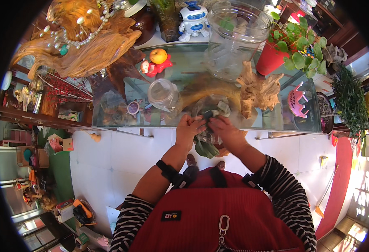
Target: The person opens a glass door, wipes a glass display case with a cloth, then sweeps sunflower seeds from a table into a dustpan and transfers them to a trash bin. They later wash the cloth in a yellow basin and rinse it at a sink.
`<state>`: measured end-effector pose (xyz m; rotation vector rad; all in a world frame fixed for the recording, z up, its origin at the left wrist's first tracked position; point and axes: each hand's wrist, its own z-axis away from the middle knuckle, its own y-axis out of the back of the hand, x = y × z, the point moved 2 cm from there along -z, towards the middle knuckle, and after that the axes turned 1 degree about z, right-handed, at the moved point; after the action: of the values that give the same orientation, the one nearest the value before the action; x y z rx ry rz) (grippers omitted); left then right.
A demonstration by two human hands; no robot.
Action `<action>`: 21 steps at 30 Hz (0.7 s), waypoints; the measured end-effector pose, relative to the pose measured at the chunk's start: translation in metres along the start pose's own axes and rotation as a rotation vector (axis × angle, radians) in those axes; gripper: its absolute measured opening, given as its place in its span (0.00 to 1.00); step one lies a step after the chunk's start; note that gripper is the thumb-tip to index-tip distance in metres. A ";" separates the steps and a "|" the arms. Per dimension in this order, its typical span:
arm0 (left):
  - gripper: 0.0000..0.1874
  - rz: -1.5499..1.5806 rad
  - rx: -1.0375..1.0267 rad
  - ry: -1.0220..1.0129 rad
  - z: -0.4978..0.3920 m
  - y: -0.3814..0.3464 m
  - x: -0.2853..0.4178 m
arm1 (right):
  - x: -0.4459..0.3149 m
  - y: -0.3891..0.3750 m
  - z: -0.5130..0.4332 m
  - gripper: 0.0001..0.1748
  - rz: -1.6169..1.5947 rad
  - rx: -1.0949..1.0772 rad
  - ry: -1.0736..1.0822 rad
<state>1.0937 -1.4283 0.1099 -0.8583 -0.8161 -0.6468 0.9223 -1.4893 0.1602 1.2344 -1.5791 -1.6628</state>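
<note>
At the front edge of the glass counter, my left hand (189, 129) and my right hand (227, 130) come close together on a small dark, soft-looking piece (207, 115). Its kind is hard to tell, and the fingers hide part of it. A pale greenish crumpled piece (223, 108) lies just beyond the fingers, over a clear rounded vessel or wrap. Broad green leaves (205, 148) hang below my hands, near clear plastic. An empty-looking glass jar (163, 94) stands to the left of my hands, and a piece of driftwood (258, 89) to the right.
The glass counter (285, 124) also bears a small cup (134, 107), a red figurine (156, 67) with a yellow fruit, a large glass jar (234, 47), a red pot (271, 60) with a round-leaved plant and a pink crown (297, 100). Carved wood (86, 60) with beads rises at the left.
</note>
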 end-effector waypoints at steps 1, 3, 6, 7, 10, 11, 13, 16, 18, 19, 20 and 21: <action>0.12 0.072 -0.015 -0.003 0.000 -0.001 0.000 | 0.008 0.001 0.006 0.31 -0.034 -0.001 -0.049; 0.11 0.087 -0.034 -0.027 0.002 -0.002 0.001 | 0.020 0.001 0.013 0.29 0.046 0.110 -0.157; 0.11 0.088 -0.023 -0.020 0.006 -0.004 0.004 | 0.028 -0.003 0.017 0.27 0.206 0.101 -0.248; 0.11 0.080 -0.011 -0.022 0.008 -0.005 0.006 | 0.029 -0.003 0.018 0.27 0.199 0.122 -0.251; 0.11 0.040 -0.019 -0.044 0.022 -0.007 0.015 | 0.028 -0.002 0.024 0.27 0.140 0.106 -0.222; 0.11 0.031 -0.029 -0.060 0.026 -0.005 0.019 | 0.028 0.000 0.029 0.27 0.118 0.104 -0.202; 0.11 0.018 -0.034 -0.081 0.035 -0.003 0.027 | 0.030 0.003 0.038 0.28 0.094 0.086 -0.180; 0.11 -0.050 -0.019 -0.080 0.042 0.005 0.039 | 0.032 0.007 0.047 0.28 0.081 0.054 -0.166; 0.11 -0.061 0.032 -0.137 0.045 0.012 0.049 | 0.030 0.013 0.046 0.29 0.095 0.042 -0.177; 0.11 -0.066 0.042 -0.174 0.045 0.015 0.052 | 0.028 0.015 0.044 0.29 0.097 0.008 -0.193; 0.11 -0.060 0.055 -0.200 0.046 0.017 0.053 | 0.025 0.019 0.041 0.31 0.042 -0.029 -0.246; 0.11 -0.070 0.046 -0.196 0.046 0.017 0.053 | 0.018 0.026 0.035 0.32 0.025 0.108 -0.122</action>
<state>1.1193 -1.3898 0.1656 -0.8631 -1.0379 -0.6086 0.8788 -1.4925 0.1769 1.1802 -1.7709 -1.6845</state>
